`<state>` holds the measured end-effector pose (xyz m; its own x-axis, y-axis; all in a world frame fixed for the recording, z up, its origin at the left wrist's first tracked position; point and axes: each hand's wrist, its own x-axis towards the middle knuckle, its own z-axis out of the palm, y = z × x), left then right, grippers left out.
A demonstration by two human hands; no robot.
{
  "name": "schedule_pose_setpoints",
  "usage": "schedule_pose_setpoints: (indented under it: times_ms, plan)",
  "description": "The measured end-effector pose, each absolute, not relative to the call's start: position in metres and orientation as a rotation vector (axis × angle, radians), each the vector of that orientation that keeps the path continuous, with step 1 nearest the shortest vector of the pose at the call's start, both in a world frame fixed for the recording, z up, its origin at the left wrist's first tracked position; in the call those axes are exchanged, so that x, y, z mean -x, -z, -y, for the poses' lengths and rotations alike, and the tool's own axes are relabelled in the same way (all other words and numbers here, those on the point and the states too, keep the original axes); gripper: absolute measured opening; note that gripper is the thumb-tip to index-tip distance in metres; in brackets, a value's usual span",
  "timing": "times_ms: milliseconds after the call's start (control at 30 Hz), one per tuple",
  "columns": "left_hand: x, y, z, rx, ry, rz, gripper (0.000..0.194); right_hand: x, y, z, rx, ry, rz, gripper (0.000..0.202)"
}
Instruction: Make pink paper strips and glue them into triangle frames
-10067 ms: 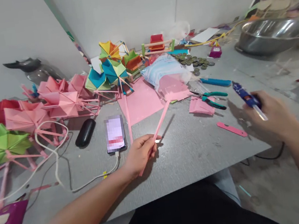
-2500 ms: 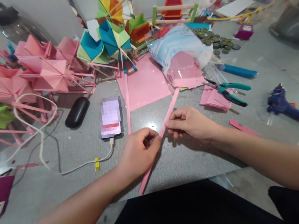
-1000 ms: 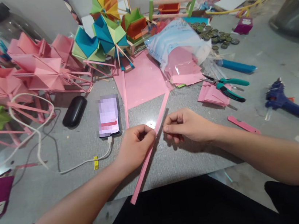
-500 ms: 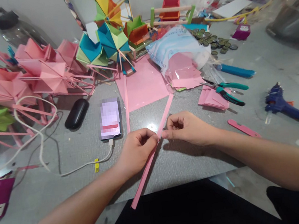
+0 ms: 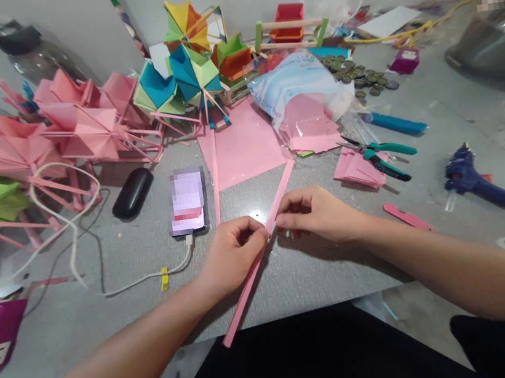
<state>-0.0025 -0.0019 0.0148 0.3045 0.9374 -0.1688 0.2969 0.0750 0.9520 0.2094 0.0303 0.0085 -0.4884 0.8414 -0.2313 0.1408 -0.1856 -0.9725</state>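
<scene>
A long, narrow strip of pink paper point(image 5: 247, 296) slants across the table in front of me, its lower end reaching past the front edge. My left hand point(image 5: 238, 250) is closed on the strip near its middle, thumb on top. On the other side my right hand point(image 5: 316, 213) has its fingers curled, with thumb and fingertip pinched at the strip's right edge. A second pink strip point(image 5: 216, 184) lies beyond my left hand, beside a pink paper sheet point(image 5: 245, 149).
Left are pink paper wheel models point(image 5: 96, 129), a black case point(image 5: 133, 193) and a charging phone point(image 5: 187, 200). Pliers point(image 5: 388, 155), a pink folding cutter point(image 5: 407, 217) and a blue glue gun point(image 5: 481, 180) lie right. A plastic bag of pink paper point(image 5: 302, 92) is at the back.
My right thumb and fingertip have come together at the strip's edge, slightly higher along it. My left hand keeps its hold. The view has shifted slightly.
</scene>
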Motion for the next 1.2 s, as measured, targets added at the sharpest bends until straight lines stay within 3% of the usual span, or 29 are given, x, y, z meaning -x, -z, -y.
schedule_pose_setpoints:
  times_ms: [133,567,933,1133,1200]
  plan:
    - [0.001,-0.015,0.003,-1.483,-0.715,-1.188,0.022,-0.209,-0.008,-0.031,1.168,-1.703,1.455,0.042]
    - [0.003,-0.014,0.004,-1.445,-0.745,-1.208,0.022,-0.211,-0.009,-0.031,1.18,-1.826,1.328,0.029]
    - [0.004,-0.018,0.0,-1.351,-0.77,-1.233,0.026,-0.211,0.0,-0.031,1.1,-1.973,1.284,0.032]
    - [0.005,-0.019,-0.001,-1.323,-0.775,-1.251,0.027,-0.212,0.002,-0.031,1.102,-1.818,1.35,0.022]
    - [0.005,-0.019,-0.001,-1.325,-0.773,-1.262,0.027,-0.212,0.001,-0.032,1.166,-1.684,1.472,0.027]
